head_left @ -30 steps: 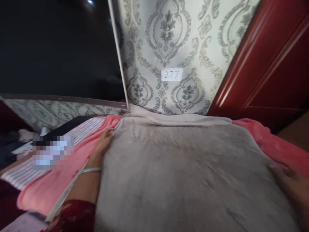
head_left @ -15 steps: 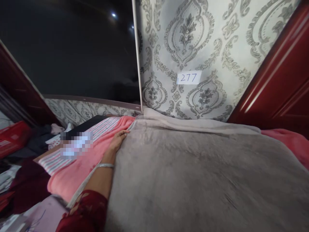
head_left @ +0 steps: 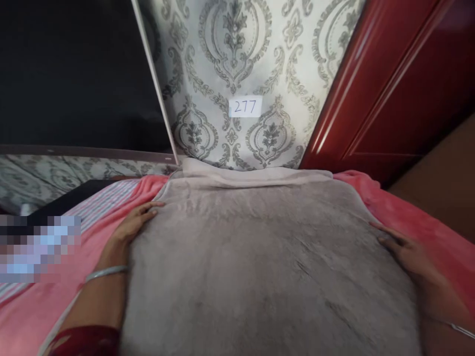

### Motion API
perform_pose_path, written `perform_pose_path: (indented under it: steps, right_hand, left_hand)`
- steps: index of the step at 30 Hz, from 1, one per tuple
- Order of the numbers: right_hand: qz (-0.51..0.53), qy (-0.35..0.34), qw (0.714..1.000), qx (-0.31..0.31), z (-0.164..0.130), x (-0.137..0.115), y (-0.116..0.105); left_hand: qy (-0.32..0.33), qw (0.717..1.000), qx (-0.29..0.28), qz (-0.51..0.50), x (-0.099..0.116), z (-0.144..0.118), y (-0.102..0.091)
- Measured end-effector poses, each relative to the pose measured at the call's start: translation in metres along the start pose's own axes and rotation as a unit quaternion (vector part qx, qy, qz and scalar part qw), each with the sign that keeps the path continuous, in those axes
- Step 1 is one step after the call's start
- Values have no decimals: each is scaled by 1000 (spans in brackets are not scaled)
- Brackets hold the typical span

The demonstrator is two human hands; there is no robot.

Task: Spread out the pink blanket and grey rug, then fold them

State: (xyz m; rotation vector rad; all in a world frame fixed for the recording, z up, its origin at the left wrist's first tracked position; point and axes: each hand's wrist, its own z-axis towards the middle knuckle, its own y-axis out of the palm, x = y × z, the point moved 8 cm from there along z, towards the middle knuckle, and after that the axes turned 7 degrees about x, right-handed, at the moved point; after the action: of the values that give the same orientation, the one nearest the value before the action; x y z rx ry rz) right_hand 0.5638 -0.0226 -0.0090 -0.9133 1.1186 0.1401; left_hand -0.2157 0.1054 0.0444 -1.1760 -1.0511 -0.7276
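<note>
Patterned wallpaper (head_left: 233, 59) filled the top centre of the frame, a paper slip (head_left: 245, 106) marked 277 on it, with a dark screen (head_left: 74, 74) at upper left and red panelled woodwork (head_left: 386, 84) at upper right; below these, a grey blanket (head_left: 260, 257) spread from the middle of the frame down to its bottom edge, a pale fold (head_left: 260, 176) along its far side, and pink cloth (head_left: 89, 252) showing at left with more pink cloth (head_left: 434, 222) at right; the left hand (head_left: 135, 222) lay on the blanket's left edge, its fingers reaching toward the far corner, though whether they pinched the cloth I could not tell; the right hand (head_left: 408, 254) was at the right edge, thumb and forefinger apart; the nap looked plush and faintly creased, so I judged it soft and limp, fairly light for its spread, neither fragile nor very slippery, apt to sag and ruck if pulled from one point; the narrow side edges near the far corners seemed the best hold, both taken evenly, since the broad middle offered only loose pile to gather.
</note>
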Motion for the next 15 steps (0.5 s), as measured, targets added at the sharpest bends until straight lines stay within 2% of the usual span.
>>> perform_pose_path:
  steps: [5, 8, 12, 15]
  right_hand:
    - [-2, 26, 998, 58, -19, -20, -15]
    - [18, 35, 995, 97, -22, -21, -24]
    - [54, 13, 991, 123, -21, -22, -28]
    - [55, -2, 989, 135, -19, -21, -29]
  left_hand:
    - [-13, 994, 50, -98, -2, 3, -11]
    - [-14, 992, 77, -97, 3, 2, -17]
    - [40, 995, 86, 21, 17, 3, -19]
    - [102, 983, 95, 123, 29, 3, -16]
